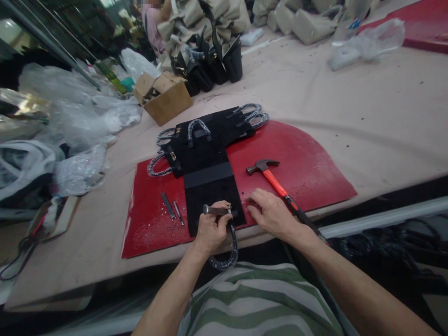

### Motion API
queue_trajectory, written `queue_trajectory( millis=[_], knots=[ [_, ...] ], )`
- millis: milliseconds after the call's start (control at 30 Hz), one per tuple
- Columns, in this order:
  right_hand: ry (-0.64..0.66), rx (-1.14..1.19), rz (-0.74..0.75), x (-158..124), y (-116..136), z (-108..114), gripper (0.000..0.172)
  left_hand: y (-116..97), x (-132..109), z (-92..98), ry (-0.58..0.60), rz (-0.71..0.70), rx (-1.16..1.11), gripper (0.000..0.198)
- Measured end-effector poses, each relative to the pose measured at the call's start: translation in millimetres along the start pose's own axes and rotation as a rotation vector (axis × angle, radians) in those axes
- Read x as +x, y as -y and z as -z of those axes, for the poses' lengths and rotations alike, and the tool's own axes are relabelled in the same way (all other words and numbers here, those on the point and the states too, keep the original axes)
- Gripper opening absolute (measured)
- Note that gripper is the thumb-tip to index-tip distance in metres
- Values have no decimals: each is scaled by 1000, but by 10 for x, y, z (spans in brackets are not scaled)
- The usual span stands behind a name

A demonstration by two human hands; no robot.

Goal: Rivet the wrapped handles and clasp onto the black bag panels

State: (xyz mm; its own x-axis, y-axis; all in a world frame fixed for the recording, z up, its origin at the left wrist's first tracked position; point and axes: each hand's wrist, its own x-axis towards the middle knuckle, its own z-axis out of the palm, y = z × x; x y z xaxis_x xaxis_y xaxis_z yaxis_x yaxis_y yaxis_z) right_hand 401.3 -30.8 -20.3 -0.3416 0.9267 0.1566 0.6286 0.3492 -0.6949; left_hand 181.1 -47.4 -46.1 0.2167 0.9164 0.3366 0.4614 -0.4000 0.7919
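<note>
A: What's at far left?

B: Clear plastic bags (80, 126) heaped on the beige table (367, 116), w/ an open cardboard box (163, 95) just behind them.

A: And moving in?

B: A red mat (308, 163) lies near the table's front edge. On its left part sit two small metal tools (172, 207), side by side, close to a few tiny specks, prob. rivets; too small to tell.

A: Centre?

B: A flat black bag panel (210, 186) lies on the mat, running front to back. More black panels w/ wrapped handles (199, 126) are stacked at its far end.

A: The hands?

B: Left hand (212, 228) is at the panel's near edge, fingers curled shut around a short metal punch (214, 210), held roughly level. A curved wrapped handle (227, 254) hangs down from the panel edge, below that hand, over the table front. Right hand (271, 212) is just beside it, palm down, fingers loosely bent, tips touching the mat by the panel's right edge; it grips nothing.

A: Further right?

B: A hammer (275, 179) w/ an orange-and-black handle lies on the mat, head pointing away, shaft passing just beside the right hand. Can't tell if they touch.

A: Background?

B: Finished black bags (213, 60) and beige bags (311, 25) at the far side.
</note>
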Motion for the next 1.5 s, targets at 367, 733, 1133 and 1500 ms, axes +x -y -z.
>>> queue_trajectory(
  millis=[367,733,1133,1500],
  knots=[
    [105,-232,75,-619,248,-278,35,-56,-77,-129,-66,-38,108,14],
    [351,-335,-6,-469,354,-307,50,-55,65,9,-1,85,-70,11],
    [378,-334,-86,-417,382,-213,51,-67,71,0,-11,95,-61,12],
    [358,-307,-170,-436,394,-316,53,-68,112,30,28,153,-97,13]
  ],
)
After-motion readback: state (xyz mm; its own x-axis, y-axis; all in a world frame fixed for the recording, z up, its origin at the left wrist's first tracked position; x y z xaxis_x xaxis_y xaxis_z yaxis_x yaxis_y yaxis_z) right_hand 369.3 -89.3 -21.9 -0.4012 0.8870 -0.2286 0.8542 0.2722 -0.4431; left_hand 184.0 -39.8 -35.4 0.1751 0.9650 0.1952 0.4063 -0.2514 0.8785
